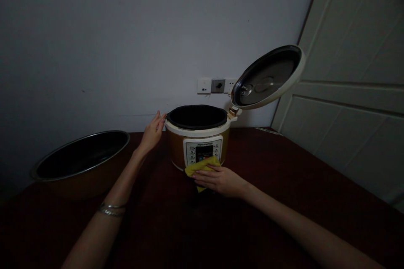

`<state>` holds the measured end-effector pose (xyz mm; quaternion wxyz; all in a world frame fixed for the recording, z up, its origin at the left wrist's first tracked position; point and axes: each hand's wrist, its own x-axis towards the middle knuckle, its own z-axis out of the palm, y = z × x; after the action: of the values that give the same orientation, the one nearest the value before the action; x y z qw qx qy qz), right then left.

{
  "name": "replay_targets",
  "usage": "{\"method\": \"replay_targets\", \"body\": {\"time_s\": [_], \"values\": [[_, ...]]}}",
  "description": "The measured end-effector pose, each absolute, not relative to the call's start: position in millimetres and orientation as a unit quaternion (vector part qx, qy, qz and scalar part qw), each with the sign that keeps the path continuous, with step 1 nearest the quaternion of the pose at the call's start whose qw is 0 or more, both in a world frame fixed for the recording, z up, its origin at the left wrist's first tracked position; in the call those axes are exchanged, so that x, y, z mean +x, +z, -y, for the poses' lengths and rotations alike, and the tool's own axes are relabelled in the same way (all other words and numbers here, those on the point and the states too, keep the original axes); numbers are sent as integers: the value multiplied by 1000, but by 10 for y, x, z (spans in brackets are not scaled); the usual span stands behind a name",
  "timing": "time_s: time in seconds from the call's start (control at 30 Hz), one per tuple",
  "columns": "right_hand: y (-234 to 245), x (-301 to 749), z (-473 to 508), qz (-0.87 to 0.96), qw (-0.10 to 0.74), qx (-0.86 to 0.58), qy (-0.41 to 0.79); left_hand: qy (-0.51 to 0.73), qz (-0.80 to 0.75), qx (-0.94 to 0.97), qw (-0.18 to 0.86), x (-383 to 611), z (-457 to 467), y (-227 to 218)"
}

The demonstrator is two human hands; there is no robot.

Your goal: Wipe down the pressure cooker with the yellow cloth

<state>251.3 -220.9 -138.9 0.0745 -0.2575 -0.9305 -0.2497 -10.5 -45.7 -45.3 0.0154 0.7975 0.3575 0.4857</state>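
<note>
An electric pressure cooker [176,147] with a gold body and white rim stands on the table, its lid [268,77] raised and tilted on a hinge at the right. My left hand [153,130] is at the cooker's left side, fingers stretched up against the rim. With my right hand [222,180] I hold a yellow cloth [203,166] pressed to the lower part of the front control panel [191,151]. The fingers lie over the cloth, and it hides the panel's bottom. The cooker's opening shows a dark inside.
A large oval pot [82,178] with a dark inside and metal rim stands at the left of the dark red table [268,201]. Wall sockets [217,85] are behind the cooker. A white panelled door [347,105] runs along the right.
</note>
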Motion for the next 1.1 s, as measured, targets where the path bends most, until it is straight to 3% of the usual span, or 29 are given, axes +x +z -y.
{"method": "replay_targets", "body": {"time_s": [0.13,0.33,0.43,0.7,0.77,0.83,0.9,0.97,1.03,1.1], "values": [[-1173,2764,2254,924,84,-276,-251,482,-362,798,19,-100,477,-438],[-766,2802,2158,873,209,-318,-305,485,-356,798,24,-102,476,-445],[-945,2804,2158,871,219,-339,-280,490,-352,797,24,-101,472,-452],[-1463,2928,2472,921,151,-344,-104,486,-366,793,19,-96,464,-443],[-1495,2938,2559,910,214,-351,-45,487,-366,793,23,-96,466,-442],[-1542,2970,2603,838,365,-406,28,487,-364,794,27,-95,471,-442],[-1588,3046,2575,658,556,-498,104,488,-361,794,28,-94,476,-444],[-1598,3156,2477,422,694,-559,167,492,-359,793,26,-91,478,-446],[-1557,3249,2344,264,753,-564,212,496,-356,792,24,-87,478,-447],[-1485,3248,2227,233,762,-550,250,499,-358,789,23,-85,479,-446]]}}
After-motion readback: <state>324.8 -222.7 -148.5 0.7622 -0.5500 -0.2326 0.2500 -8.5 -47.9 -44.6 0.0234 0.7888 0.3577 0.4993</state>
